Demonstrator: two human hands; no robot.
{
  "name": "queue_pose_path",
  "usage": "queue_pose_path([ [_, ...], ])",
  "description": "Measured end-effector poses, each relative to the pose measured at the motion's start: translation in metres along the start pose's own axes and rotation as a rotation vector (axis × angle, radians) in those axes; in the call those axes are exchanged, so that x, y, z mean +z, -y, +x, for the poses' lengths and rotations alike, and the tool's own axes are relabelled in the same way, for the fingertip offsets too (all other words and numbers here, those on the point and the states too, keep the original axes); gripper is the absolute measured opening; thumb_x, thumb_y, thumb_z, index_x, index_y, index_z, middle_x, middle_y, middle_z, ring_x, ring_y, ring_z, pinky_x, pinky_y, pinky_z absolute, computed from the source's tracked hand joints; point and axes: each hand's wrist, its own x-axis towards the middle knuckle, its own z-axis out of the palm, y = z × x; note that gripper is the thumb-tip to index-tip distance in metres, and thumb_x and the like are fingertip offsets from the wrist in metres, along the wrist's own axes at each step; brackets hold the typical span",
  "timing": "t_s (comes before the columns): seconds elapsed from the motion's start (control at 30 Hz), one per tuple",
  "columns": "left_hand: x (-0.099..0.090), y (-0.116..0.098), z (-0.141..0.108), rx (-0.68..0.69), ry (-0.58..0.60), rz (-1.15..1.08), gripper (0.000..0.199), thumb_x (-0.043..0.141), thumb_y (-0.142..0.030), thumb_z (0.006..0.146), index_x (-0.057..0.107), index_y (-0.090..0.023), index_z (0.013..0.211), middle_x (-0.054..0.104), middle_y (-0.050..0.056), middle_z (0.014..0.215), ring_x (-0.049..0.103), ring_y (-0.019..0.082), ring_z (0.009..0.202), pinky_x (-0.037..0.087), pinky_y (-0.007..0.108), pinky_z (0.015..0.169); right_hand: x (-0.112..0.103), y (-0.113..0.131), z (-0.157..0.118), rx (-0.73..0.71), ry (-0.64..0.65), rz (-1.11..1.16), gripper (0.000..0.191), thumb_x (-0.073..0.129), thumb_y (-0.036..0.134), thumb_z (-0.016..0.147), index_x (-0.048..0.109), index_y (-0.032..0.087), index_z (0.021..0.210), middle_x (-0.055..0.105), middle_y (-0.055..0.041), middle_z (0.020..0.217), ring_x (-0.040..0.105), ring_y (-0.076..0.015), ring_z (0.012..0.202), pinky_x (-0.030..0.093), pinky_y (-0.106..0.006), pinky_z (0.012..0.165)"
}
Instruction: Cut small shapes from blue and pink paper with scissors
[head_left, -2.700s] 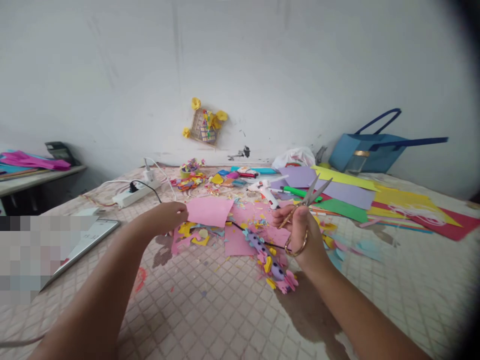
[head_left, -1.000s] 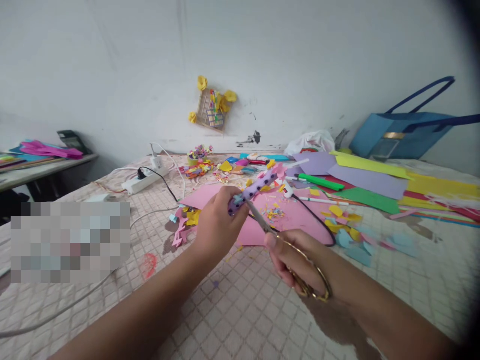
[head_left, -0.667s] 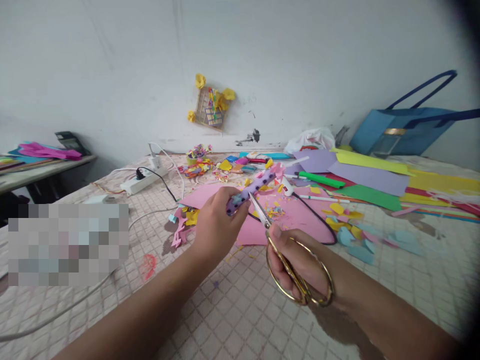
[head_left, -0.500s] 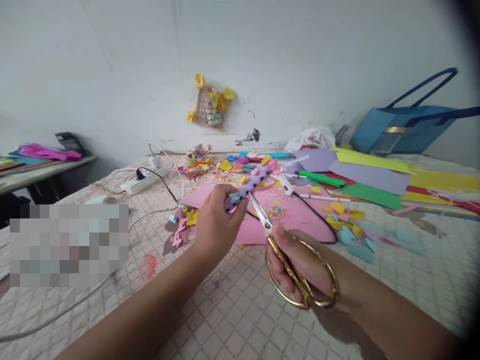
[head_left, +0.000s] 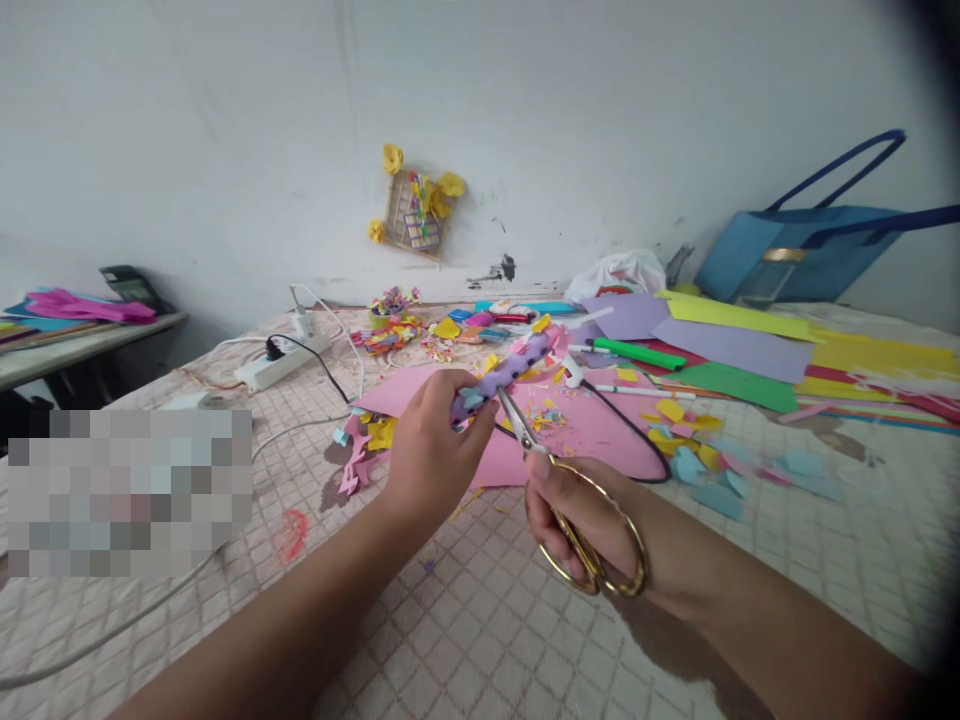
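On the checkered tablecloth (head_left: 465, 620), the left hand (head_left: 435, 440) grips 1 spotted purple stick (head_left: 514, 368); the right hand (head_left: 574, 510) has its fingers curled round 1 pair of scissors (head_left: 525, 432).

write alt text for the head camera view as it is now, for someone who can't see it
A left hand grips a purple dotted stick with paper flowers, while the right hand brings gold-handled scissors to it. Around them on a quilted tablecloth lie pink sheets and colorful scraps.
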Motion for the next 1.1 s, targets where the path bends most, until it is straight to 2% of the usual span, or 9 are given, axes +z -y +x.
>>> queue_pose_path([
  [0.33, -0.003, 0.001, 0.002, 0.042, -0.023, 0.089, 0.014, 0.059, -0.024, 0.078, 0.053, -0.022, 0.090, 0.062, 0.001, 0.081, 0.057, 0.015, 0.074, 0.044, 0.027, 0.066, -0.004, -0.001, -0.002, 0.032, -0.083, -0.227, 0.043, 0.057, 0.059, 0.075, 0.053, 0.017, 0.066, 0.044, 0.0049, 0.048, 0.036, -0.0052, 0.039, 0.026, -0.016, 0.037],
  [0.43, -0.003, 0.002, 0.002, 0.060, -0.023, 0.101, 0.014, 0.058, -0.024, 0.079, 0.054, -0.021, 0.091, 0.062, 0.001, 0.083, 0.057, 0.015, 0.076, 0.044, 0.027, 0.067, -0.004, 0.001, -0.003, 0.028, 0.029, -0.009, 0.050, 0.049, 0.063, 0.077, 0.052, 0.016, 0.060, 0.047, 0.0034, 0.047, 0.038, -0.0050, 0.037, 0.029, -0.016, 0.036],
  [0.6, 0.000, 0.005, 0.002, 0.067, 0.021, 0.109, 0.014, 0.057, -0.023, 0.079, 0.053, -0.021, 0.092, 0.063, 0.003, 0.087, 0.058, 0.017, 0.080, 0.044, 0.028, 0.069, -0.004, 0.010, -0.003, 0.197, 0.229, 0.520, 0.056, 0.038, 0.067, 0.079, 0.046, 0.017, 0.056, 0.044, 0.0054, 0.040, 0.031, -0.0030, 0.028, 0.024, -0.013, 0.029],
  [0.67, 0.000, 0.006, 0.002, 0.092, 0.027, 0.124, 0.014, 0.057, -0.022, 0.079, 0.053, -0.021, 0.093, 0.063, 0.003, 0.087, 0.058, 0.017, 0.082, 0.044, 0.029, 0.070, -0.004, 0.011, -0.003, 0.198, 0.243, 0.569, 0.056, 0.036, 0.067, 0.080, 0.044, 0.018, 0.055, 0.042, 0.0060, 0.038, 0.029, -0.0028, 0.027, 0.023, -0.013, 0.029],
  [0.8, 0.000, 0.008, 0.004, 0.196, 0.029, 0.175, 0.014, 0.055, -0.024, 0.081, 0.054, -0.020, 0.094, 0.064, 0.005, 0.088, 0.058, 0.019, 0.082, 0.044, 0.031, 0.072, -0.001, 0.005, -0.003, 0.159, -0.044, 0.073, 0.053, 0.040, 0.067, 0.078, 0.045, 0.019, 0.055, 0.042, 0.0047, 0.041, 0.033, -0.0055, 0.030, 0.023, -0.018, 0.030],
  [0.9, 0.000, 0.010, 0.005, 0.267, 0.019, 0.216, 0.015, 0.056, -0.024, 0.081, 0.054, -0.019, 0.095, 0.064, 0.006, 0.086, 0.058, 0.019, 0.080, 0.045, 0.032, 0.070, 0.000, 0.001, -0.004, -0.041, -0.313, -0.534, 0.047, 0.048, 0.060, 0.078, 0.045, 0.019, 0.056, 0.044, 0.0032, 0.045, 0.035, -0.0079, 0.039, 0.022, -0.022, 0.037],
  [0.97, 0.000, 0.011, 0.004, 0.313, 0.014, 0.224, 0.014, 0.057, -0.020, 0.079, 0.054, -0.019, 0.093, 0.064, 0.005, 0.084, 0.058, 0.019, 0.078, 0.045, 0.031, 0.067, -0.002, 0.001, -0.005, -0.113, -0.386, -0.806, 0.044, 0.051, 0.056, 0.079, 0.046, 0.019, 0.055, 0.047, 0.0019, 0.048, 0.035, -0.0090, 0.043, 0.021, -0.024, 0.041],
  [1.03, 0.001, 0.012, 0.004, 0.347, 0.020, 0.224, 0.015, 0.058, -0.017, 0.077, 0.054, -0.019, 0.092, 0.063, 0.005, 0.084, 0.058, 0.019, 0.078, 0.045, 0.031, 0.066, -0.005, 0.002, -0.006, -0.095, -0.395, -0.890, 0.044, 0.053, 0.055, 0.078, 0.046, 0.019, 0.054, 0.049, 0.0008, 0.050, 0.037, -0.0096, 0.045, 0.021, -0.025, 0.042],
  [1.1, 0.002, 0.013, 0.003, 0.359, 0.019, 0.206, 0.016, 0.058, -0.015, 0.077, 0.054, -0.020, 0.092, 0.063, 0.004, 0.085, 0.058, 0.019, 0.078, 0.045, 0.031, 0.066, -0.008, 0.003, -0.006, -0.042, -0.349, -0.763, 0.044, 0.053, 0.057, 0.077, 0.047, 0.019, 0.056, 0.048, 0.0014, 0.050, 0.037, -0.0090, 0.043, 0.021, -0.024, 0.040],
])
